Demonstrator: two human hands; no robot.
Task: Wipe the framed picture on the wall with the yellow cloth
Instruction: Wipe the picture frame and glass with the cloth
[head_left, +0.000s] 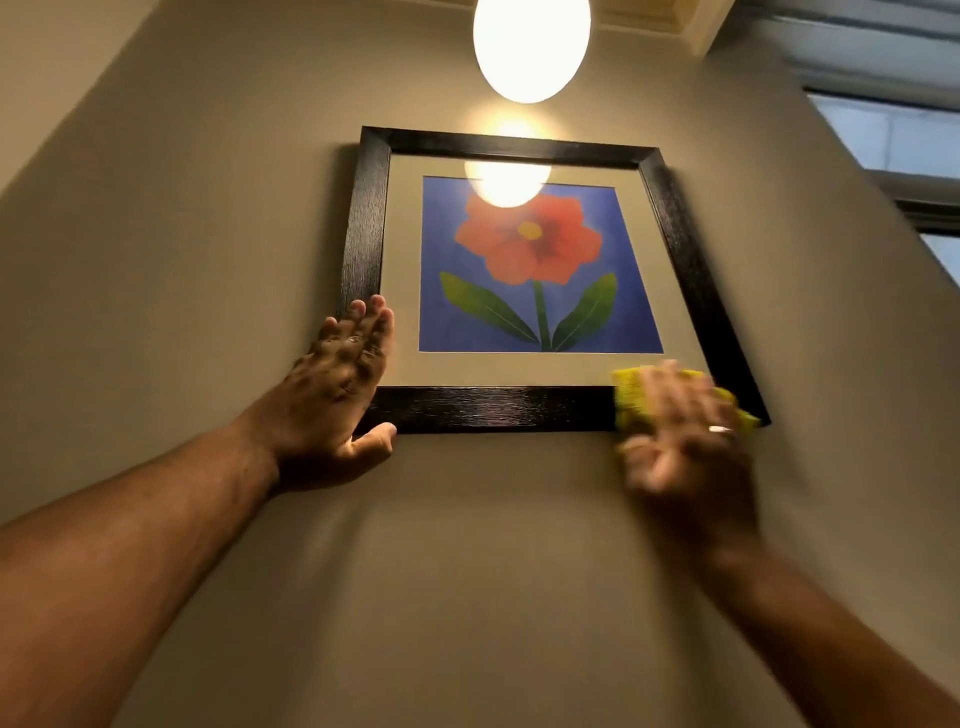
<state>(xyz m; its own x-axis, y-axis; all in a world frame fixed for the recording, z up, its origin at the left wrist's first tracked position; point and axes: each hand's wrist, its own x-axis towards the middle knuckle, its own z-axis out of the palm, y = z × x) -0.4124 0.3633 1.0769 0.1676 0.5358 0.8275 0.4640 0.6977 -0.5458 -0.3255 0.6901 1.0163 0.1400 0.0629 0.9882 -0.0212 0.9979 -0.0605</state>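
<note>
Your right-hand grip, blurred at lower right, presses the yellow cloth onto the bottom right corner of the framed picture, fingers spread over it. Your left hand lies flat and open, bracing the bottom left corner. You're wiping the lower rail; next, I'd say, sweep across the glass, keeping that brace steady.

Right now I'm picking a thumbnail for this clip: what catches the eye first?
The red flower on blue in the black-framed picture, centre of the wall. Above it, a glowing lamp mirrored in the glass. Then the yellow cloth under the blurred right hand at the frame's lower right corner.
</note>
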